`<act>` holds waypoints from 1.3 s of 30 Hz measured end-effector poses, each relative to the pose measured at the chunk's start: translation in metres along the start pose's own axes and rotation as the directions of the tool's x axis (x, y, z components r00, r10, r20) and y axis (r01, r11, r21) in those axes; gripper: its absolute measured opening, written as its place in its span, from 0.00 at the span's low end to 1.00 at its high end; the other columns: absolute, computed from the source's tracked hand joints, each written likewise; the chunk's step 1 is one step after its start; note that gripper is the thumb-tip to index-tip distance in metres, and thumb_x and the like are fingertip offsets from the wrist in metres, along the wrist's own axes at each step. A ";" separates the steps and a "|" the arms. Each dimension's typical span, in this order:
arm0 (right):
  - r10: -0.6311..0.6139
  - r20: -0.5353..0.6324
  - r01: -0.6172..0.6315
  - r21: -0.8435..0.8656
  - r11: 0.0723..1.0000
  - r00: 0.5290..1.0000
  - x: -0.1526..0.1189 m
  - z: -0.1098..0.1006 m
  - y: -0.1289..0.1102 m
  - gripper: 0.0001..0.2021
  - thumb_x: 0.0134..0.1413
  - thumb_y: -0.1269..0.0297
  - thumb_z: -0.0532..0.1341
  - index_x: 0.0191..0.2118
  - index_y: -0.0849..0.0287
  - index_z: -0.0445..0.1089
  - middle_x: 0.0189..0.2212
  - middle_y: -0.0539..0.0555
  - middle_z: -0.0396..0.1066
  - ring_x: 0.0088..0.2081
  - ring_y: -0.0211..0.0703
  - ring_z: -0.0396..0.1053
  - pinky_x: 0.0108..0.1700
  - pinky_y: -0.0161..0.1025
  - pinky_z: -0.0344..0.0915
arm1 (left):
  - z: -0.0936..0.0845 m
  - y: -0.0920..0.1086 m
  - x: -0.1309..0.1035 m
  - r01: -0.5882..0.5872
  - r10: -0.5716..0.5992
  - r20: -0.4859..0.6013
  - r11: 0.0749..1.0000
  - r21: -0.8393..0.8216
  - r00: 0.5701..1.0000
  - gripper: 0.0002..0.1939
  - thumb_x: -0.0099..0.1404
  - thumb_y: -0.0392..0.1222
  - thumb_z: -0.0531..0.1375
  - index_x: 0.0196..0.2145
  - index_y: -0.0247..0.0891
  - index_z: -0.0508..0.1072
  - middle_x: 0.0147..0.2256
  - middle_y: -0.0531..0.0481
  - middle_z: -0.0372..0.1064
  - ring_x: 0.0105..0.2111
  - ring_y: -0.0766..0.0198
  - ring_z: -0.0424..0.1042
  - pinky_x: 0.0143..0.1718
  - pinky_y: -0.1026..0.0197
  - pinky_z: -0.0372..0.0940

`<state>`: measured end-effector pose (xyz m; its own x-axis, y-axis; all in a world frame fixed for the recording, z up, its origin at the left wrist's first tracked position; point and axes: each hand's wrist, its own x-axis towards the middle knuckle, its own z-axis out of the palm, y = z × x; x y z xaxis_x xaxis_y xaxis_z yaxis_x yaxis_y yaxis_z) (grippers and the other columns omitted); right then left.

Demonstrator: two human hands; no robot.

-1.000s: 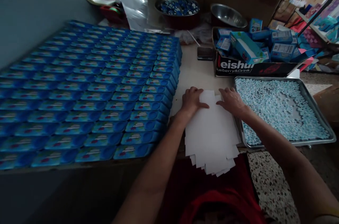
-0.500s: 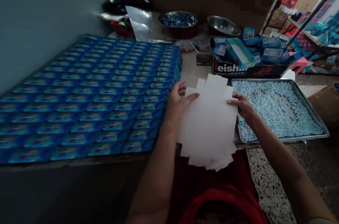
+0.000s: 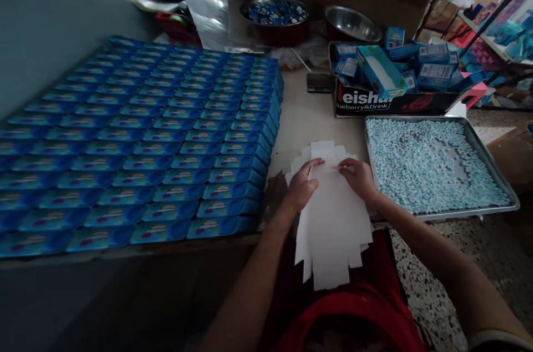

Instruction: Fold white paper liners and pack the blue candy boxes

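Observation:
Flat white carton blanks (image 3: 338,219) lie in a loose stack at the table's front edge and reach over my lap, their cut flaps sticking out at both ends. On the upper left part, my left hand (image 3: 303,188) grips a blank, with its side panel raised along a fold. My right hand (image 3: 358,177) is closed, thumb and fingertips pinching the same blank near its upper right side. To the left stand rows of blue printed boxes (image 3: 166,146). Just right of my right hand is a metal tray (image 3: 453,214) of small pale blue and white pieces.
Behind the tray, a black cardboard box (image 3: 403,102) holds several blue cartons. Farther back stand a metal bowl (image 3: 277,27) of blue and white pieces and another shiny bowl (image 3: 353,24). A dark flat device (image 3: 319,83) lies on the table.
Both hands have come closer together on the blanks, the left moving right and down. The blanks have shifted toward me, and one now shows a raised side panel.

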<state>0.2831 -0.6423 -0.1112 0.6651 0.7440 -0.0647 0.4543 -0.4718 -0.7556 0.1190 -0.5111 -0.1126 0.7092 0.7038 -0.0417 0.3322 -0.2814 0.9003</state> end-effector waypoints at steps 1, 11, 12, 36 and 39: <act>-0.027 0.043 0.030 -0.083 0.996 0.999 0.002 0.002 -0.001 0.06 0.56 0.66 0.63 0.38 0.56 0.77 0.36 0.51 0.80 0.40 0.45 0.76 0.45 0.38 0.67 | 0.002 -0.002 0.001 0.031 -0.030 0.030 0.999 -0.010 0.999 0.32 0.48 0.35 0.54 0.51 0.42 0.79 0.40 0.51 0.81 0.42 0.54 0.79 0.44 0.54 0.75; -0.097 0.332 0.284 -0.579 0.764 0.938 0.004 0.006 -0.036 0.16 0.67 0.76 0.49 0.49 0.62 0.73 0.48 0.64 0.77 0.49 0.50 0.76 0.49 0.41 0.66 | 0.011 -0.011 0.001 0.117 -0.135 -0.056 0.961 -0.252 0.989 0.15 0.68 0.52 0.58 0.42 0.41 0.80 0.63 0.45 0.67 0.64 0.51 0.66 0.62 0.54 0.64; -0.097 0.336 0.289 -0.588 0.755 0.937 0.003 0.008 -0.039 0.17 0.67 0.77 0.49 0.49 0.63 0.73 0.48 0.65 0.77 0.49 0.51 0.76 0.49 0.41 0.66 | 0.013 -0.012 0.001 0.115 -0.130 -0.032 0.950 -0.291 0.991 0.16 0.69 0.53 0.56 0.40 0.41 0.78 0.59 0.44 0.70 0.61 0.52 0.68 0.60 0.54 0.66; -0.065 0.325 0.124 -0.166 0.978 0.943 0.038 -0.010 -0.034 0.22 0.69 0.57 0.50 0.53 0.64 0.77 0.34 0.55 0.77 0.36 0.43 0.73 0.41 0.36 0.64 | 0.026 -0.014 0.011 0.143 -0.193 -0.249 0.968 -0.206 0.949 0.20 0.56 0.32 0.61 0.47 0.42 0.70 0.49 0.48 0.76 0.51 0.58 0.75 0.53 0.57 0.69; -0.096 0.444 0.273 -0.355 0.894 0.891 0.050 -0.008 -0.047 0.19 0.65 0.52 0.61 0.50 0.60 0.80 0.39 0.56 0.80 0.40 0.46 0.75 0.41 0.37 0.63 | 0.024 -0.013 0.016 0.185 -0.203 -0.169 0.976 -0.112 0.965 0.25 0.52 0.29 0.62 0.48 0.43 0.69 0.45 0.49 0.78 0.46 0.57 0.77 0.46 0.57 0.70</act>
<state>0.3002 -0.5867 -0.0734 0.2856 0.9183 -0.2744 0.7983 -0.3863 -0.4620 0.1405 -0.5117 -0.1357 0.5118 0.8460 -0.1495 0.3860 -0.0710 0.9198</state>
